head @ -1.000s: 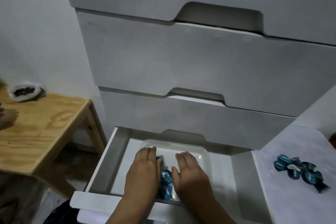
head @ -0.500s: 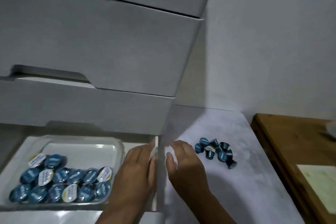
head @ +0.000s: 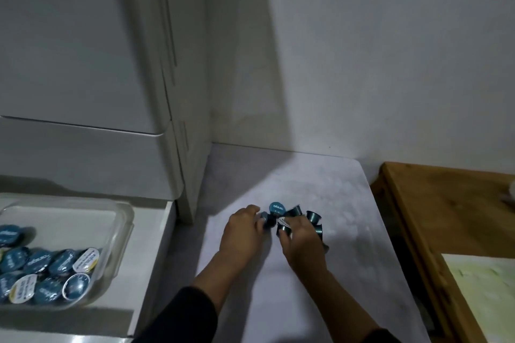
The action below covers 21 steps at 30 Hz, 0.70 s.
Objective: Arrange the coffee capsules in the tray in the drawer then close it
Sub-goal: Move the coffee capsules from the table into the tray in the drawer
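both your hands are out of the drawer [head: 156, 253] now and over on the white table [head: 320, 287] to its right. a second ago they were inside the tray [head: 122, 220], pushing capsules together; half a second ago they were crossing the drawer's side wall. so the tidy-up pass in the tray is done for the moment and you're on the next pickup.

left hand [head: 242, 234]: fingers curled, tips touching one dark blue capsule [head: 268, 219] at the left edge of the loose pile [head: 295, 220]. looks like a pinch starting, but i can't tell if it's actually gripped yet. right hand [head: 302, 239]: fingers curled down over the pile, wrapped round at least one capsule near the thumb [head: 283, 230]. exact count under the palm is hidden.

pile sits on the table near the middle, just right of the drawer unit, well apart from the tray. one capsule stands lid-up behind the hands [head: 277, 207], a few lie on their sides.

the tray in the drawer holds a packed cluster of capsules in tray [head: 53, 267], lids up, in its near part; its far part is bare. the drawer stands fully open.

my read: roughly two thirds in. the remaining pile is small, probably one two-handed grab. after that you carry it left over the drawer wall, set the capsules in the bare part of the tray, then shut the drawer. risk: side-lying capsules roll when scooped, so close around them before lifting.
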Each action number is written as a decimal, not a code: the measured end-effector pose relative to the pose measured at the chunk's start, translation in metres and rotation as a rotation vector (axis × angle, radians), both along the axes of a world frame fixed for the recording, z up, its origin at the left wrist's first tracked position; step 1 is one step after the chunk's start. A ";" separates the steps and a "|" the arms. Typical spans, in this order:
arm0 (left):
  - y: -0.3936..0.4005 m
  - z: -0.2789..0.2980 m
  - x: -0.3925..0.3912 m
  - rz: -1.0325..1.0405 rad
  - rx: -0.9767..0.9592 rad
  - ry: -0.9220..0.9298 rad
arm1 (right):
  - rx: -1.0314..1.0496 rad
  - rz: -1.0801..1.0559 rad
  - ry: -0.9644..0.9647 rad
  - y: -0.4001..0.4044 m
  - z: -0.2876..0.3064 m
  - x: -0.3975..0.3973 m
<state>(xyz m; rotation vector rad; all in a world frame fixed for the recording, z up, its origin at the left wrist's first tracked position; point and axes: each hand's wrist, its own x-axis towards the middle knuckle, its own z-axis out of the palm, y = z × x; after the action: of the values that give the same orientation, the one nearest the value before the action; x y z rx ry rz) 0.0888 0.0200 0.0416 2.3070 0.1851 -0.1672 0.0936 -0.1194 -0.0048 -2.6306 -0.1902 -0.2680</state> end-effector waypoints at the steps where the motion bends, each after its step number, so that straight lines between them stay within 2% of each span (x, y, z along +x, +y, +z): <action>1: -0.001 -0.005 0.007 -0.014 0.001 0.029 | -0.007 0.006 0.035 -0.001 -0.004 0.003; 5: -0.002 -0.031 0.027 -0.010 -0.035 0.083 | 0.035 -0.001 0.132 -0.004 -0.012 0.013; 14: -0.010 -0.050 0.037 0.001 -0.174 0.097 | 0.119 0.034 0.132 -0.009 -0.026 0.006; 18: -0.012 -0.054 0.032 0.074 -0.267 0.072 | 0.254 0.000 0.145 -0.012 -0.032 -0.003; 21: -0.014 -0.053 0.027 0.158 -0.353 0.073 | 0.273 -0.027 0.176 -0.014 -0.035 -0.004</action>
<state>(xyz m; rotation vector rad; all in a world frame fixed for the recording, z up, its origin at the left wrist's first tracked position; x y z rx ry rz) 0.1153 0.0061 -0.0117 1.9284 0.3452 -0.1880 0.0892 -0.1331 -0.0397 -2.3712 -0.0541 -0.0646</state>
